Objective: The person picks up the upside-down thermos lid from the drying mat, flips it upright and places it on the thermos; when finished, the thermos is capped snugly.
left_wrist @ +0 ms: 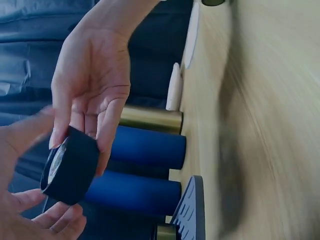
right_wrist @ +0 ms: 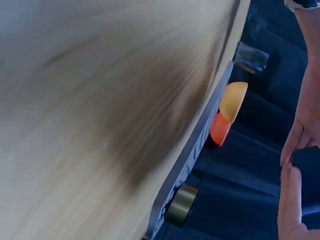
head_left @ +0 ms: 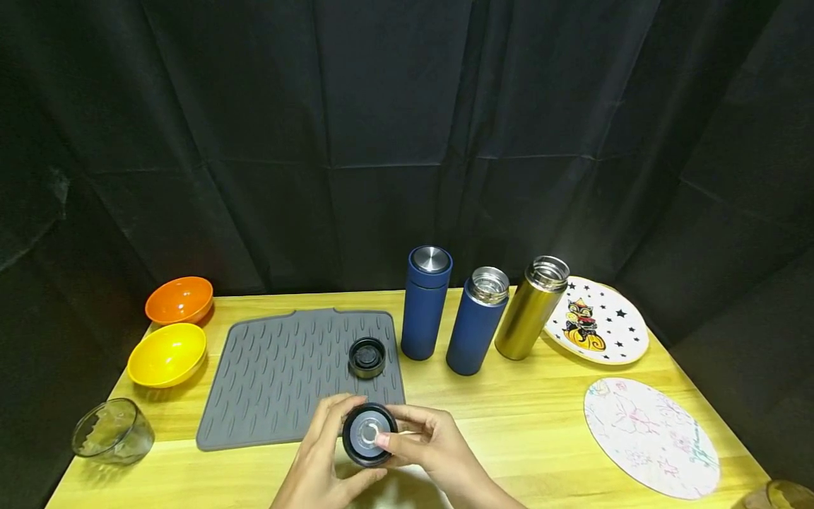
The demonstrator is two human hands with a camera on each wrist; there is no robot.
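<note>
A dark blue bottle lid (head_left: pixel 369 435) is held over the table's front, its underside with a pale round inner disc facing up in the head view. My right hand (head_left: pixel 432 447) pinches it from the right, thumb on the inner face and fingers behind. My left hand (head_left: pixel 326 452) curves round the left side, fingertips at the far rim and thumb near the close rim. In the left wrist view, the right hand (left_wrist: pixel 92 80) grips the lid (left_wrist: pixel 75 165) while the left hand (left_wrist: pixel 20 190) is partly blurred beside it. In the right wrist view, the lid (right_wrist: pixel 307 162) is mostly cut off.
A gold lid (head_left: pixel 367 357) lies underside up on a grey drying mat (head_left: pixel 280 382). Behind stand a capped blue bottle (head_left: pixel 425 304), an uncapped blue bottle (head_left: pixel 477 325) and an uncapped gold bottle (head_left: pixel 531 311). Bowls (head_left: pixel 168 355) and a glass (head_left: pixel 114 433) are left; plate (head_left: pixel 598 322) and oval board (head_left: pixel 651 438), right.
</note>
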